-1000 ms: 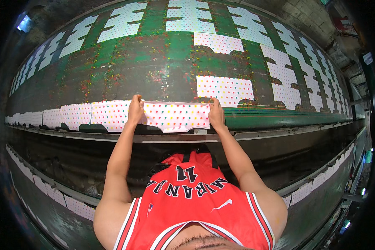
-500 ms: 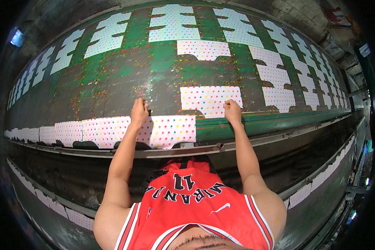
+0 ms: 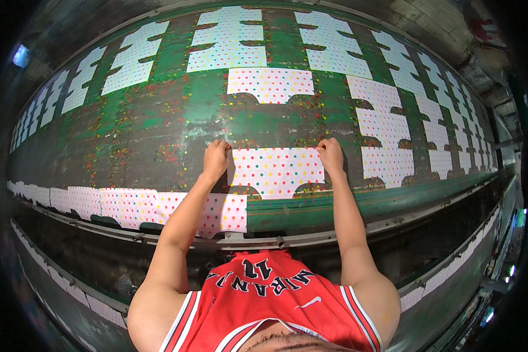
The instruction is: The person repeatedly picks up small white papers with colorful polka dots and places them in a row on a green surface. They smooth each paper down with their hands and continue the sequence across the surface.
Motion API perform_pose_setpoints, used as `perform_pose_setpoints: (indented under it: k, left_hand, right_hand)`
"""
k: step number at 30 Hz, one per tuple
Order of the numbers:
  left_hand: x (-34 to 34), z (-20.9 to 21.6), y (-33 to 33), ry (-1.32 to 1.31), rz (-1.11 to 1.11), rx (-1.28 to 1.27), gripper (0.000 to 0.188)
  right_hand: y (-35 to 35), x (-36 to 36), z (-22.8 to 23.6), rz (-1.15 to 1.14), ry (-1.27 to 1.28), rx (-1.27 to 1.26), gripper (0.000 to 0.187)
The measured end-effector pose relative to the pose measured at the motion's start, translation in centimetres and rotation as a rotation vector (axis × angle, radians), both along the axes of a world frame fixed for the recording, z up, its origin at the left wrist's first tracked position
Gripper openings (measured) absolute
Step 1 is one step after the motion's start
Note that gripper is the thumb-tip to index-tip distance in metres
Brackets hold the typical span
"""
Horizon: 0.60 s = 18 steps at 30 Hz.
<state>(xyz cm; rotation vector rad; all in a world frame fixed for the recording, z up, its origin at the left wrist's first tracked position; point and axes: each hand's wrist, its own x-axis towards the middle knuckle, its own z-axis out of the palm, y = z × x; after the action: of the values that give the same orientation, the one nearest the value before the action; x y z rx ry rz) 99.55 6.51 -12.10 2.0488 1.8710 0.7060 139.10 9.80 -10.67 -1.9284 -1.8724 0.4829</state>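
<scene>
A cut fabric piece (image 3: 277, 170), white with coloured dots, lies flat near the front of the long green printing table (image 3: 141, 129), its lower corners cut away in curves. At its far left corner, my left hand (image 3: 218, 157) has its fingers closed; whether cloth is between them is hidden. My right hand (image 3: 332, 155) pinches the far right corner of that same piece. Farther back, beyond a strip of bare tabletop, lies a similar dotted piece (image 3: 270, 82).
Overlapping dotted pieces (image 3: 132, 205) lie along the near left edge, partly under my left forearm. Columns of dotted pieces (image 3: 384, 132) stand to the right, more (image 3: 226, 41) at the back. A metal rail (image 3: 311, 239) runs along the front; another table (image 3: 58, 287) is behind me.
My left hand has moved right, from the bare tabletop to the far left corner of the fabric piece. My right hand has shifted to its far right corner. The view has tilted slightly.
</scene>
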Motion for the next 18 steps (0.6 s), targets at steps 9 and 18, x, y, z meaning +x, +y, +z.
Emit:
perform_pose_setpoints:
  k: [9, 18]
  left_hand:
    - [0.9, 1.5, -0.6, -0.005, 0.011, 0.018, 0.016]
    - [0.0, 3.9, 5.2, -0.405, -0.048, -0.278, 0.010]
  right_hand:
    - [-0.1, 0.5, 1.1, 0.193, 0.011, 0.030, 0.009]
    - [7.0, 0.1, 5.3, 0.290, 0.306, -0.121, 0.009]
